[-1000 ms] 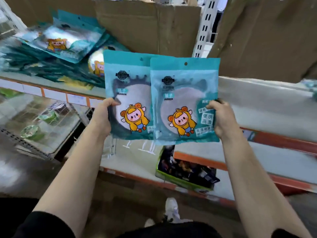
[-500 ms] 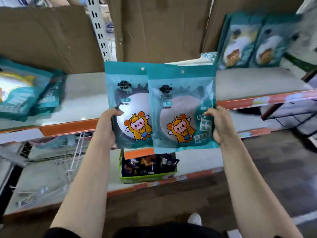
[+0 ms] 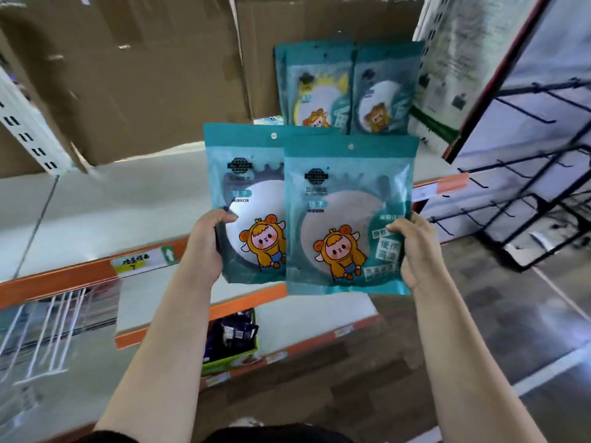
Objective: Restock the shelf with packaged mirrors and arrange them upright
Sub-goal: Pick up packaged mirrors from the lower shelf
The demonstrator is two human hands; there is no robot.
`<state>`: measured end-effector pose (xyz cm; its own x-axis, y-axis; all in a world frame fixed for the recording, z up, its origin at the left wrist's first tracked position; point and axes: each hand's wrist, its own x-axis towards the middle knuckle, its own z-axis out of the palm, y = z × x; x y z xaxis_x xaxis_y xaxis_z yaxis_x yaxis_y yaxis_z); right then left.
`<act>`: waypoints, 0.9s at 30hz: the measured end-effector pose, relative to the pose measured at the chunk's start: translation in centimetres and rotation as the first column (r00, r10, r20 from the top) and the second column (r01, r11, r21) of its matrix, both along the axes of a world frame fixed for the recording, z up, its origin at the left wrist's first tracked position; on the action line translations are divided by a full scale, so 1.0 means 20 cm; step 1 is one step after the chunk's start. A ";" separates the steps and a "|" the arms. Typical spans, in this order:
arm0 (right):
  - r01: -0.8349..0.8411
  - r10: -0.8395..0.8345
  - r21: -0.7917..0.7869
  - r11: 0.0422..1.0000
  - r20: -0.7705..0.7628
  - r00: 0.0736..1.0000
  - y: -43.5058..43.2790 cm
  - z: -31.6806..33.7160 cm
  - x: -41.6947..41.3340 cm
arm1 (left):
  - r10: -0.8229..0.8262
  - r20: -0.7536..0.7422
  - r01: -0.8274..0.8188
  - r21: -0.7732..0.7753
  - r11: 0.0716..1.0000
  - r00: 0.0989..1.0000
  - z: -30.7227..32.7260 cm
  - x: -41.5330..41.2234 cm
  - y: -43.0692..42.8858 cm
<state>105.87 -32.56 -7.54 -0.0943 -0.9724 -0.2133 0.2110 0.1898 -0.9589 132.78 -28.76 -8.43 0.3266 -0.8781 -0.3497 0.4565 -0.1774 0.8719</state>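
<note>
Your left hand (image 3: 204, 243) and right hand (image 3: 415, 247), grip clamped on each edge, hold two overlapping mirror packs (image 3: 347, 219) upright before the shelf (image 3: 128, 199). The upright packs (image 3: 348, 87) behind now sit nearer centre than earlier.

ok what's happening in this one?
A person is restocking a store shelf. The left hand holds one teal mirror packet and the right hand holds a second packet that overlaps the first in front. Both are held upright, in the air in front of the shelf, not yet set down. At the back right of the shelf, a few similar packets already stand upright against the cardboard. The rest of that shelf looks bare.
</note>
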 end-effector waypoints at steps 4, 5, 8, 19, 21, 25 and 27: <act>0.044 -0.045 0.031 0.999 0.037 0.998 -0.05 -0.01 -0.19 | -0.018 0.004 0.018 0.039 0.999 1.000 0.01 -0.20 -0.12; 0.051 -0.053 0.033 0.998 0.051 0.997 -0.07 -0.01 -0.24 | -0.014 0.003 0.014 0.039 0.999 1.000 0.01 -0.25 -0.16; 0.071 -0.074 0.039 0.997 0.075 0.994 -0.15 -0.01 -0.35 | -0.020 0.012 0.019 0.034 0.999 1.000 0.03 -0.38 -0.28; 0.098 -0.098 0.008 0.995 0.081 0.992 -0.74 -0.01 -0.64 | 0.028 -0.021 -0.030 -0.076 0.997 0.999 0.01 -0.70 -0.89; 0.093 -0.094 0.012 0.996 0.079 0.992 -0.88 0.01 -0.64 | 0.048 -0.044 -0.052 -0.099 0.994 0.998 0.04 -0.70 -1.03; 0.147 -0.146 -0.034 0.989 0.031 0.989 -1.19 0.08 -0.70 | 0.071 -0.074 -0.077 -0.084 0.993 0.995 0.10 -0.72 -1.34; 0.169 -0.167 -0.042 0.985 0.049 0.985 -1.30 0.07 -0.74 | 0.079 -0.061 -0.083 -0.072 0.994 0.995 0.07 -0.74 -1.43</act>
<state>91.17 -58.66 -6.18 -0.2489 -0.9523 -0.1764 0.2793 0.1038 -0.9546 117.96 -57.46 -7.03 0.3786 -0.8739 -0.3050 0.5168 -0.0737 0.8529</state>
